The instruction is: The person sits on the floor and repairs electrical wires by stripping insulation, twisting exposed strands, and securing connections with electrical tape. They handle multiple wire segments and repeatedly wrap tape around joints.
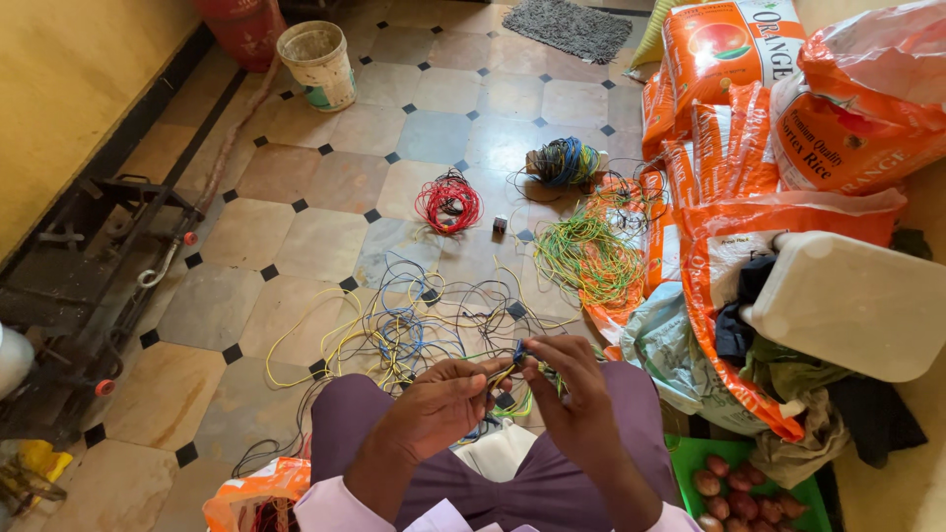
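Both hands are held together above the lap: the left hand [440, 402] and the right hand [570, 384] are each closed by the fingertips on a small bundle of wires [519, 366]. Blue, yellow and green strands are seen in the bundle, bent and twisted between the fingers, with a blue tip standing up at the top. From it, thin loose wires are trailed down to a tangled heap [414, 330] of yellow, blue and dark strands spread on the tiled floor [325, 187] just ahead of the knees. Farther off, a red coil [448, 203], a green and yellow tangle [589, 258] and a blue coil [565, 161] are laid beside orange sacks [759, 128].
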